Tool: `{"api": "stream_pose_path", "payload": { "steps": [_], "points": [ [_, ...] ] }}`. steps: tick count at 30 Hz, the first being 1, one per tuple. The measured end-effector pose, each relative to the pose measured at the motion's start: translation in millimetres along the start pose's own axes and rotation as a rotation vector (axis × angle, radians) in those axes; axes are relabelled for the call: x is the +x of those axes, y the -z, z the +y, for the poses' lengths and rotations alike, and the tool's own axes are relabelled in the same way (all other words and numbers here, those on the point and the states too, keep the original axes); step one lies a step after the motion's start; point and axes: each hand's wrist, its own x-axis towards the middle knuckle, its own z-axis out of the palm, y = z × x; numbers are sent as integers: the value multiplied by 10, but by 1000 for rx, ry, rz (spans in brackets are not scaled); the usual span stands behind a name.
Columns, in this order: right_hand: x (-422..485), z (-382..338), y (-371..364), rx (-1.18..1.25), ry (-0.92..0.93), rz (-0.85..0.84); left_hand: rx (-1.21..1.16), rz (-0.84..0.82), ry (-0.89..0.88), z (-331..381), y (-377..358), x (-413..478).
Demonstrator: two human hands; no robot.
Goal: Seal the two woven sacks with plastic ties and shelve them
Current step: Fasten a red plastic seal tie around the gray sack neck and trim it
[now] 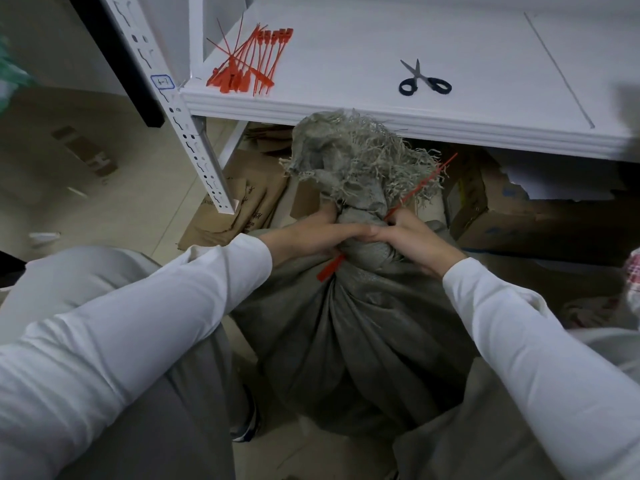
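Head view: both hands (360, 237) clench the sack's (346, 323) tied neck.

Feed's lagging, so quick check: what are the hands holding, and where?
Both the left hand and right hand grip the sack at its gathered neck, where the red tie wraps.

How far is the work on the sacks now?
Done: the sack mouth is gathered into a neck. In hand: the left hand and right hand grip a red tie around that neck. Left: shelving it; spare ties and scissors lie on the shelf. No second sack shows clearly.
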Motion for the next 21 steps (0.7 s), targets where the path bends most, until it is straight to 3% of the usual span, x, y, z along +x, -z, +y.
{"api": "stream_pose_path", "payload": {
  "steps": [8,15,21],
  "points": [
    [34,20,5,-79,0,-44,-278,12,102,-40,-139,-35],
    [95,1,79,121,177,189,-540,-17,244,-1,-207,-51],
    [116,39,108,-189,311,331,-619,6,285,9,-246,-31]
  ]
}}
